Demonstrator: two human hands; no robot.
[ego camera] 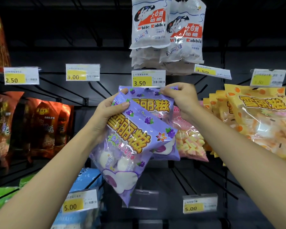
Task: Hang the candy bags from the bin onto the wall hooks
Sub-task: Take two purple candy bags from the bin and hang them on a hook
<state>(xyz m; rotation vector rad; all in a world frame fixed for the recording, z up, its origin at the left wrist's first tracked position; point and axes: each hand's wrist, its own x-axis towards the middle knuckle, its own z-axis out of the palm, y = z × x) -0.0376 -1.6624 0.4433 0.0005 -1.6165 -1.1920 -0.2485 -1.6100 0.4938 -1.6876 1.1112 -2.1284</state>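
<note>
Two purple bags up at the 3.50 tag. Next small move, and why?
Probably slide the rear purple bag, pinched at its top by the right hand, onto the hook behind the 3.50 tag; the left hand holds the front bag tilted aside.

Two candy bags (132, 138) held centrally before the hook wall; price tag (148, 78) directly above; White Rabbit bags (167, 30) higher; orange-print bags (261, 119) at right.

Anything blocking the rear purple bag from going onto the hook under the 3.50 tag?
Nothing visible does. The right hand pinches the top edge of the rear purple bag right below the 3.50 price tag. The hook itself is hidden behind tag and bag. The left hand holds the front purple bag lower, clear of it.
</note>
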